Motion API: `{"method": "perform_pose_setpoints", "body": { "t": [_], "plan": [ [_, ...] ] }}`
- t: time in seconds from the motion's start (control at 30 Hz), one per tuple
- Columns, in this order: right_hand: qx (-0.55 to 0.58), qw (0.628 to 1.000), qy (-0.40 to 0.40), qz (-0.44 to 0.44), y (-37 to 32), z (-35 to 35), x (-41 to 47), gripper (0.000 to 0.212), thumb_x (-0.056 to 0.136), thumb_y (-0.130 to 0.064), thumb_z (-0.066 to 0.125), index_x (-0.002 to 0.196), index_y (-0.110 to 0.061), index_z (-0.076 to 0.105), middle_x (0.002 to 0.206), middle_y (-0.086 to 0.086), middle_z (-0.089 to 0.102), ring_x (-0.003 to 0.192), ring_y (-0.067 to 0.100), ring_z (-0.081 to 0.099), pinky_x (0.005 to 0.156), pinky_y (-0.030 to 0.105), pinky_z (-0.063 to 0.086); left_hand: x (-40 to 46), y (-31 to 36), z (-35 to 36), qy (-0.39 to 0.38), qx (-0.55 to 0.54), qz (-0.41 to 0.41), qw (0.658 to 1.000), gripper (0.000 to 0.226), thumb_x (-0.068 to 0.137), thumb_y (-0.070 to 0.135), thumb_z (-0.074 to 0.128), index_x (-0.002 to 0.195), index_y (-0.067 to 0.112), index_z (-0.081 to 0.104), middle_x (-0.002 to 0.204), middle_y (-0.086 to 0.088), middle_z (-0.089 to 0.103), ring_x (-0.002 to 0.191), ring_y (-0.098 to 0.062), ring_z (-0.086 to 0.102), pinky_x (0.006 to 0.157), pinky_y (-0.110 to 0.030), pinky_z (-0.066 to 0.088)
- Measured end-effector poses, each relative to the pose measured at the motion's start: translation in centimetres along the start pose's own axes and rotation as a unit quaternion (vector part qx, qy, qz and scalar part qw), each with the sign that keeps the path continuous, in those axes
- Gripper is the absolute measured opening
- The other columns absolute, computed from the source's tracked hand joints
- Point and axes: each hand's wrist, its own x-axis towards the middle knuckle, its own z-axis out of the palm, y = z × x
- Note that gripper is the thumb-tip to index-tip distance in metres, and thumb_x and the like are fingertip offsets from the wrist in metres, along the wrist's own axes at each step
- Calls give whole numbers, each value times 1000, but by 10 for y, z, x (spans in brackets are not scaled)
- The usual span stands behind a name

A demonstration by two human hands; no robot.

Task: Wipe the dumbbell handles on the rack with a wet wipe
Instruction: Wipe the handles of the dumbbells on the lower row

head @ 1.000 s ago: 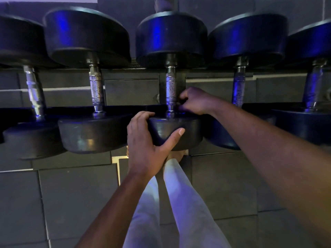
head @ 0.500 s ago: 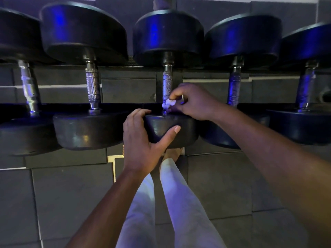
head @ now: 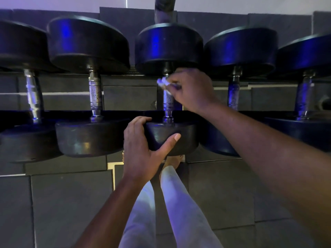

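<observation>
Several black dumbbells lie side by side on a rack, their metal handles pointing away from me. My right hand [head: 190,90] is wrapped around the upper part of the middle dumbbell's handle [head: 168,106], pressing a small white wet wipe [head: 162,82] against it. My left hand [head: 143,149] grips the near head [head: 179,138] of that same dumbbell, thumb across its front and fingers over its top left edge. The far head [head: 168,45] sits above my right hand.
Neighbouring dumbbell handles stand left [head: 95,94] and right [head: 233,93] of the middle one, with more at both edges. A dark rack upright [head: 164,9] rises behind. Grey floor tiles [head: 68,203] and my legs in light trousers [head: 180,203] are below.
My right hand has slid with the wipe from the near end of the middle handle up to its far end. My left hand kept its grip on the near head.
</observation>
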Motion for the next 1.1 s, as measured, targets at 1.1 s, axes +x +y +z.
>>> {"method": "perform_pose_setpoints", "body": {
  "t": [1.1],
  "plan": [
    [480,724,-62,491,-14,18,19,12,102,-20,66,91,-18,70,82,-2,72,70,12,63,68,35,60,0,-2,0,-5,-17,-6,1000,91,78,82,74,144,22,54,147,9,50,140,-12,46,116,-40,46]
  ]
}}
